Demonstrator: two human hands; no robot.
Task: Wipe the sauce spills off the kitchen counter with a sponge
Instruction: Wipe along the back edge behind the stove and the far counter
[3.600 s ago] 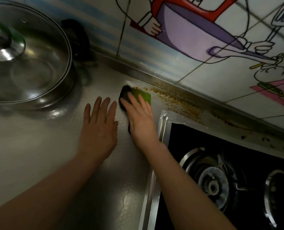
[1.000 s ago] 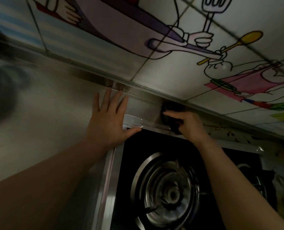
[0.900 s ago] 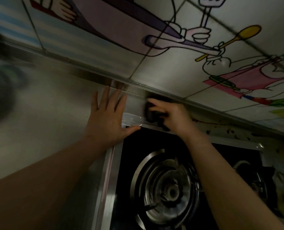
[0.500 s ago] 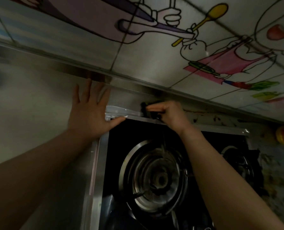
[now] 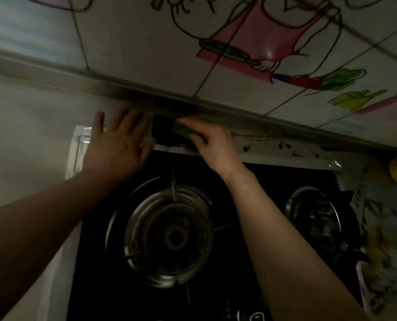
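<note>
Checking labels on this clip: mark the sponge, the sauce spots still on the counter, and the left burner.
sponge (image 5: 163,133), head view, dark scrubbing side
sauce spots (image 5: 283,145), head view, one dark spot
left burner (image 5: 175,238), head view, centre cap

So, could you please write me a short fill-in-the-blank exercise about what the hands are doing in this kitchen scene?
1. The sponge is held by the ____ hand.
2. The left hand lies ____ on the counter, holding nothing.
3. Brown sauce spills remain on the strip between the stove and the ____.
4. The stove shows ____ burners.

Missing words: right; flat; wall; two
</note>
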